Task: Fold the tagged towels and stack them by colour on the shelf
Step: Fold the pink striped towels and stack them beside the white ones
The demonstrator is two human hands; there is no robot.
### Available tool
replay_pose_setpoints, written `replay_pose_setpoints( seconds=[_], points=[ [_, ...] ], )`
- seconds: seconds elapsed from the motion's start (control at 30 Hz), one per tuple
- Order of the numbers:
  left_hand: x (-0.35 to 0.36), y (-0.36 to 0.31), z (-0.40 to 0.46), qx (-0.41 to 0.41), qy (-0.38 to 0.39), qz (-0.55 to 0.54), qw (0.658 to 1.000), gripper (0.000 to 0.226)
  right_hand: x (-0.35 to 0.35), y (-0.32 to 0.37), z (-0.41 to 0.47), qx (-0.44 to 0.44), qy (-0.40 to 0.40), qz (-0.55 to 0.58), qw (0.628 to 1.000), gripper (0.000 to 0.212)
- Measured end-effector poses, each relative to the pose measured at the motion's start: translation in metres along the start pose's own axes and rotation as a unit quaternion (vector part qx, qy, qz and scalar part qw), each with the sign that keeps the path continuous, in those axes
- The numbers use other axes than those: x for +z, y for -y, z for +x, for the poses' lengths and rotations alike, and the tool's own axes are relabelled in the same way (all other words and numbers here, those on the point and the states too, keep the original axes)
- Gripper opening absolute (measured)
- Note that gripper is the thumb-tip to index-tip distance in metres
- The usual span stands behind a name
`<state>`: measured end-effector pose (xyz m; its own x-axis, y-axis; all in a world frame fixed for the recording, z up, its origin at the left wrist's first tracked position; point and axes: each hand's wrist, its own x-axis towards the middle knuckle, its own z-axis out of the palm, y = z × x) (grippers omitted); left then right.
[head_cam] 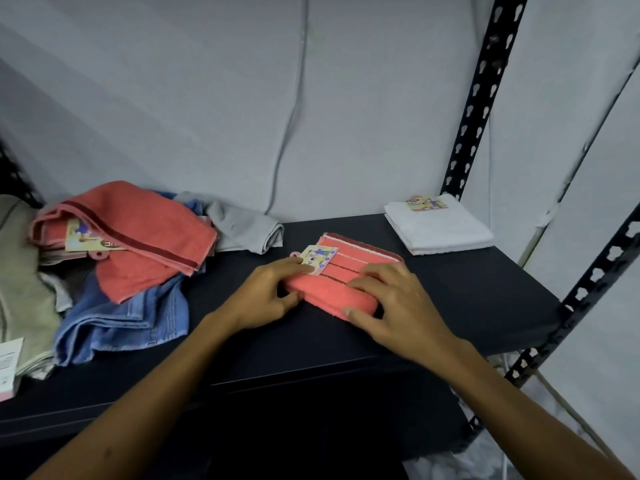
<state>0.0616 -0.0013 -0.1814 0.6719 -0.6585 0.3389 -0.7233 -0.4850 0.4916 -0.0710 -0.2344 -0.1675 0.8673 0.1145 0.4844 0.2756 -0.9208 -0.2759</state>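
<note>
The folded coral towel [341, 280] is lying at frame centre, long axis running lower left to upper right. The left hand [268, 294] & right hand [391, 299] are pressing on it with flat fingers, each thumb at the near fold, both equally near. The white stack [438, 223] is sitting upper right, so I think the coral pile is starting apart from it.

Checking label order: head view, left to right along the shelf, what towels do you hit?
Beige towel → unfolded coral towel on the heap → grey towel → folded coral towel under both hands → folded white towel. Blue towel left out: it lies under the heap.
</note>
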Motion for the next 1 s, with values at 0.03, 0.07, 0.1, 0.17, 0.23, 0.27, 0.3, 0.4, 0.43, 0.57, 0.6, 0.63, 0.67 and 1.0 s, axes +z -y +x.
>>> replay_pose_setpoints(
  seconds=[0.03,0.07,0.1,0.17,0.23,0.27,0.3,0.4,0.43,0.57,0.6,0.63,0.67,1.0],
  points=[
    [0.000,0.002,0.000,0.002,-0.009,-0.015,1.000,0.047,0.003,0.003,0.000,-0.009,0.022,-0.019,1.000,0.049],
    [0.000,0.002,0.000,0.006,-0.019,-0.024,1.000,0.043,0.006,0.003,0.000,-0.013,0.028,-0.029,0.999,0.044],
    [0.000,0.002,-0.001,0.011,-0.029,-0.026,0.999,0.038,0.007,0.002,0.000,-0.014,0.020,-0.026,0.999,0.037],
    [0.000,0.002,-0.003,0.030,-0.051,0.004,0.998,0.030,0.007,-0.003,0.000,-0.020,-0.026,-0.015,0.999,0.022],
    [0.000,0.001,-0.006,0.059,-0.059,0.064,0.994,0.029,0.005,-0.006,-0.003,-0.037,-0.076,-0.026,0.996,0.015],
    [0.000,0.001,-0.007,0.071,-0.059,0.089,0.992,0.028,0.005,-0.007,-0.005,-0.053,-0.087,-0.033,0.994,0.013],
    [-0.001,0.002,-0.006,0.082,-0.059,0.106,0.989,0.027,0.005,-0.009,-0.008,-0.071,-0.086,-0.039,0.993,0.012],
    [-0.003,0.001,-0.007,0.111,-0.070,0.134,0.982,0.023,0.010,-0.018,-0.021,-0.113,-0.051,-0.044,0.991,0.017],
    [-0.004,0.001,-0.008,0.124,-0.073,0.144,0.979,0.025,0.012,-0.021,-0.024,-0.116,-0.042,-0.041,0.992,0.019],
    [-0.003,-0.001,-0.012,0.135,-0.055,0.144,0.979,0.035,0.009,-0.025,-0.029,-0.123,-0.016,-0.045,0.991,0.024],
    [-0.003,0.001,-0.012,0.128,-0.046,0.137,0.981,0.034,0.007,-0.024,-0.029,-0.125,-0.010,-0.050,0.991,0.026],
    [-0.003,0.003,-0.011,0.119,-0.040,0.128,0.984,0.031,0.006,-0.023,-0.029,-0.125,-0.005,-0.055,0.991,0.027],
    [-0.002,0.005,-0.012,0.109,-0.038,0.116,0.986,0.027,0.005,-0.021,-0.029,-0.124,-0.004,-0.061,0.990,0.027],
    [-0.013,-0.009,-0.015,-0.063,-0.180,-0.114,0.975,0.044,-0.002,-0.062,-0.001,0.004,-0.032,-0.020,0.999,0.031]
  ],
)
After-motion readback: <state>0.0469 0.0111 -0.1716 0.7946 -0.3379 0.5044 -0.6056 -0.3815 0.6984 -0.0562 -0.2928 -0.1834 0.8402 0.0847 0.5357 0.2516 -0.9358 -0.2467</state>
